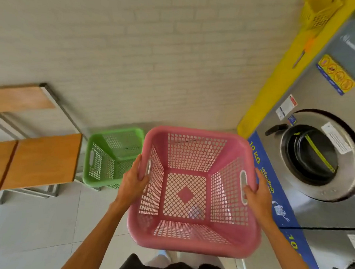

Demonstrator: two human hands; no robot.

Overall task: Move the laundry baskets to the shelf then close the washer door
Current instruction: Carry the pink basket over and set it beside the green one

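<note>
I hold an empty pink laundry basket [191, 241] in front of me, above the floor. My left hand [133, 180] grips its left handle slot and my right hand [256, 193] grips the right one. A green laundry basket [110, 157] stands on the floor beyond it to the left, against the wall. On the right is a steel washer; its round door [320, 155] with a black handle lies against the machine's front. A wooden shelf [40, 161] on a metal frame stands at the left, with a higher board [18, 98] behind it.
A yellow basket [319, 12] sits on top of the washer at the upper right. A yellow panel [280, 74] runs along the washer's edge, with a blue strip marked 10 KG below it. A white brick wall is ahead. The floor is pale tile.
</note>
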